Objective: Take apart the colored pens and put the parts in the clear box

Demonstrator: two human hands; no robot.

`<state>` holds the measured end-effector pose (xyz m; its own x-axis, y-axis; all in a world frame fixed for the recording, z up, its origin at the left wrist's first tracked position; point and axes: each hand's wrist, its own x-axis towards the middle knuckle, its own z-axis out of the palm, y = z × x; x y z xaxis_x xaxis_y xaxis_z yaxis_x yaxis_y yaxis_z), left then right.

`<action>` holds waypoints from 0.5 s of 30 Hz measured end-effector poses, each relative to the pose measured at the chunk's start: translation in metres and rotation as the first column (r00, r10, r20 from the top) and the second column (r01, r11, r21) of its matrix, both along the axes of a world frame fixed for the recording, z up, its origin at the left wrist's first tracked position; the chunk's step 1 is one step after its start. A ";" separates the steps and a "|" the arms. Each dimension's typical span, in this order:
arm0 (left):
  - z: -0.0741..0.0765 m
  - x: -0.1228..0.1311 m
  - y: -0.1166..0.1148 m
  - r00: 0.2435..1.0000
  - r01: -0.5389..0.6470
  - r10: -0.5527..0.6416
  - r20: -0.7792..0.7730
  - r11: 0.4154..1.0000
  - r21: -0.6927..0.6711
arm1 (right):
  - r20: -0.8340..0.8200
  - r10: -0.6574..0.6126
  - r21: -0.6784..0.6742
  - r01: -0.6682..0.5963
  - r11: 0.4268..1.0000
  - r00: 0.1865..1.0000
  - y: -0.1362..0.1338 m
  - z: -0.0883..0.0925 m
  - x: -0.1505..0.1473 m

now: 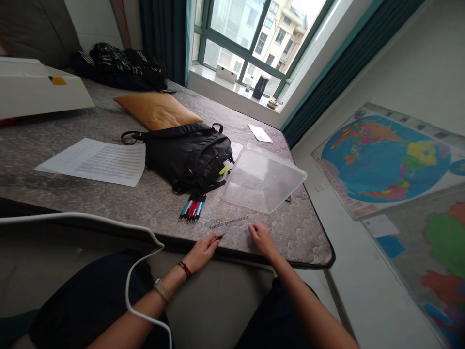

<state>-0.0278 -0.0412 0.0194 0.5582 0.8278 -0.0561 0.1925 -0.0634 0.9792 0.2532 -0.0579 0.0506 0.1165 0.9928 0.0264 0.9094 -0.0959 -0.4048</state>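
My left hand (203,249) is at the mattress's front edge, fingers closed on a dark pen (220,236) whose tip points right. On the mattress to its right rests my right hand (260,238), its fingers curled in. Whether anything is inside it is hidden. A row of pens (193,208) in teal, red, white and black lies beyond my left hand, by a black backpack (191,157). Beyond my right hand sits a clear plastic bin or lid (265,179).
Printed paper (98,162) lies left of the backpack, with an orange pillow (160,110) behind. A white cable (136,261) hangs across the front, over my left forearm. The mattress (312,242) ends near a wall with a world map (388,155).
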 end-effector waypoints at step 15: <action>0.015 -0.018 0.020 0.915 -0.392 0.388 -0.112 0.920 -0.020 | 0.255 -0.340 0.332 0.249 0.910 0.905 -0.006 -0.054 0.050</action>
<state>-0.0457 -0.0214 0.0348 0.1807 0.9743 -0.1348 0.2943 0.0772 0.9526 0.3034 -0.0635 -0.0034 0.3434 0.8575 0.3830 0.9387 -0.3010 -0.1678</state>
